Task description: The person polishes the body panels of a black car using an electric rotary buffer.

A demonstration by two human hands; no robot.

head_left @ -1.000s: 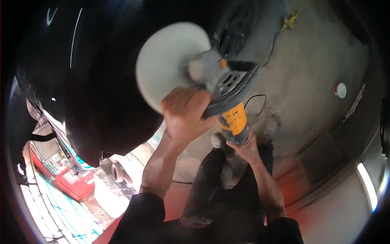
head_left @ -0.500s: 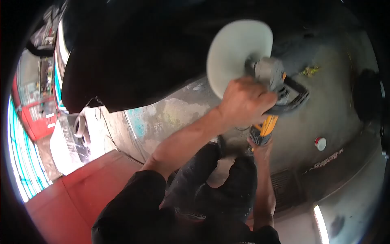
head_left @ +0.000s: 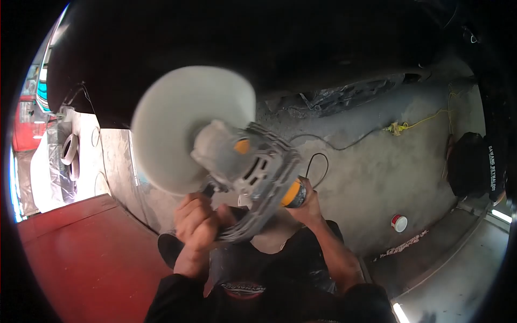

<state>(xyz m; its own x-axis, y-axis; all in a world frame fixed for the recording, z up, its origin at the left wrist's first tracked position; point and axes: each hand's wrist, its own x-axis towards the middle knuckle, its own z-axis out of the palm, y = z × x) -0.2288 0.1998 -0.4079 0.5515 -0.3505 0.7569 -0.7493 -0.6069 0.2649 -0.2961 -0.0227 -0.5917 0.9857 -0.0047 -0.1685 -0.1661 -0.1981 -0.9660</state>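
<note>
A rotary polisher with a grey head and a yellow-and-black body is in front of me, carrying a large white polishing pad. My left hand is closed around the loop handle on its near left side. Around the yellow rear body my right hand is wrapped, its fingers partly hidden. The pad overlaps the edge of a big glossy black panel in view; whether it touches the panel I cannot tell.
A red panel is at the lower left. On the concrete floor lie a black cable, a yellow cord and a red-and-white tub. A black shape with white lettering stands at the right.
The polisher has moved left and nearer to me, and its head has turned. My left hand came down and left with the handle. My view has shifted, showing more floor.
</note>
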